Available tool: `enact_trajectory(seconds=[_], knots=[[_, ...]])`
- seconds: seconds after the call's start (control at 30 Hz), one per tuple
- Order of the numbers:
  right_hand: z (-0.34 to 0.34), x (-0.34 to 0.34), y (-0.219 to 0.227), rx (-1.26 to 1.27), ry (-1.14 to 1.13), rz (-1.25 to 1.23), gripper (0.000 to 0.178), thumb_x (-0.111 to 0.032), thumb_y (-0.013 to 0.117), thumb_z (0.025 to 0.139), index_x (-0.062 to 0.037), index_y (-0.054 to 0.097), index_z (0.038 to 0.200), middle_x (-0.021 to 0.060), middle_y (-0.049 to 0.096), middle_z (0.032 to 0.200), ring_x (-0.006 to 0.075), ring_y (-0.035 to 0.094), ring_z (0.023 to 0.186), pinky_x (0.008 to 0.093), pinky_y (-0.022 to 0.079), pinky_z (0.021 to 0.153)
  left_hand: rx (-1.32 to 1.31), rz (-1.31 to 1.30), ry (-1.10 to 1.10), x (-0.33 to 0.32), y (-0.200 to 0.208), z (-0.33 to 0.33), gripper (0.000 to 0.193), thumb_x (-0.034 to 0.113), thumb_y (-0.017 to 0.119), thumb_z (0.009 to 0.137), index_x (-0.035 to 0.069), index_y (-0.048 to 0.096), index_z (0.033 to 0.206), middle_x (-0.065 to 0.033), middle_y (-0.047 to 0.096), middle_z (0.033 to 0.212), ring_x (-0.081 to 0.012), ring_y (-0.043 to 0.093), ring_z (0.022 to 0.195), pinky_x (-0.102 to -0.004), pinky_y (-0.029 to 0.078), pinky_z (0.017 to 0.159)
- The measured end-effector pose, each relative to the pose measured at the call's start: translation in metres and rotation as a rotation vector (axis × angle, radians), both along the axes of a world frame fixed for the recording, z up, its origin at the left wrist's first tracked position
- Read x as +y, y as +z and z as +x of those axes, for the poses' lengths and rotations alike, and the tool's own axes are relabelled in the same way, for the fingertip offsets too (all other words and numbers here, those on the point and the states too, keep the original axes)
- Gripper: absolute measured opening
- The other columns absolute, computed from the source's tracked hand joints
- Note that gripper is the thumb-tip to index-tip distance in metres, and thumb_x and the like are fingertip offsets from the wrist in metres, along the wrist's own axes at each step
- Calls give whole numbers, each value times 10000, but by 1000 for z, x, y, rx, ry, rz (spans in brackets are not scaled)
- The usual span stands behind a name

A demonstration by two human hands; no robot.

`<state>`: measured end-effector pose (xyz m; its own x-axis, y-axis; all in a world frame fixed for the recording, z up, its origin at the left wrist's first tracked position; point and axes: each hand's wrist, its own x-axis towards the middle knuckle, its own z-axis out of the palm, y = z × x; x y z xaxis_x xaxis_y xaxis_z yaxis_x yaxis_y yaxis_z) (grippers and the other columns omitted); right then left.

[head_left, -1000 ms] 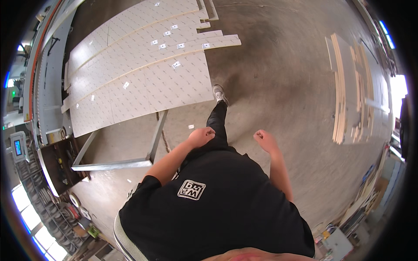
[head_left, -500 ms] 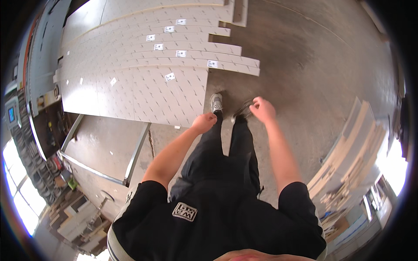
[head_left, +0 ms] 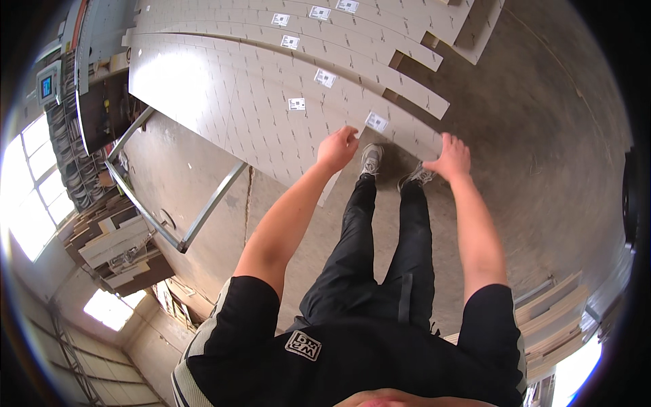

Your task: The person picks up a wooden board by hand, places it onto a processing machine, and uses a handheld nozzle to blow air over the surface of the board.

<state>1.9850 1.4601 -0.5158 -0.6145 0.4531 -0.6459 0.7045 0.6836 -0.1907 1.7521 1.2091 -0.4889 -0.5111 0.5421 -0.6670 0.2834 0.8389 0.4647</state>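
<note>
Both my hands reach over a long grey-white strip panel [head_left: 352,91] lying with others on a stack. My right hand [head_left: 453,158] is at the strip's right end, thumb and fingers apart, the fingertips at or just over its corner. My left hand [head_left: 337,149] is farther left, by the strip's near edge and above the wide bottom panel [head_left: 261,146]. Its fingers are loosely curled, with a gap to the thumb and nothing seen between them. A white label [head_left: 376,121] sits on the strip between my hands. Whether either hand touches the panel is hard to tell.
More labelled strips [head_left: 407,34] with staggered ends lie beyond. A metal frame [head_left: 213,207] stands on the concrete floor to the left. Stacked boards [head_left: 556,319] are at the lower right. A machine with a small screen [head_left: 47,86] stands at the far left.
I have stepped closer to the stack, and the view has turned. Both hands have come forward to the near strip. My right hand has spread from a curled shape.
</note>
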Motion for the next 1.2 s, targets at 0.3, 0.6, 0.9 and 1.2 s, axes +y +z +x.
enact_trajectory(seconds=[0.3,0.6,0.9,1.2], knots=[[40,-30,2,343,-33,55,538,-358,860,743,-121,580,1136,70,656,1050,295,640,1000,451,495,828,544,-47,-722,44,0,-85,716,393,806,819,217,513,1448,7,542,1448,-219,356,1478,-478,211,1263],[48,-43,22,462,-86,50,548,-280,884,717,-121,607,1161,75,676,1040,305,646,964,458,514,813,526,-196,-1069,48,13,-144,365,312,780,820,225,635,1144,49,650,1109,-164,594,1128,-364,451,991],[94,-54,-5,389,-112,-34,655,-279,899,710,-126,589,1266,64,663,1298,296,602,1223,496,454,1049,544,-64,-1097,37,-9,-105,361,344,792,791,235,648,1104,61,657,1054,-171,613,1081,-370,462,914],[100,-60,-18,173,-181,-99,749,-264,916,659,-114,577,1310,90,670,1284,323,599,1211,472,460,1019,465,-80,-1058,30,-20,-89,614,408,815,815,235,584,1358,33,560,1349,-195,475,1353,-453,399,1107]])
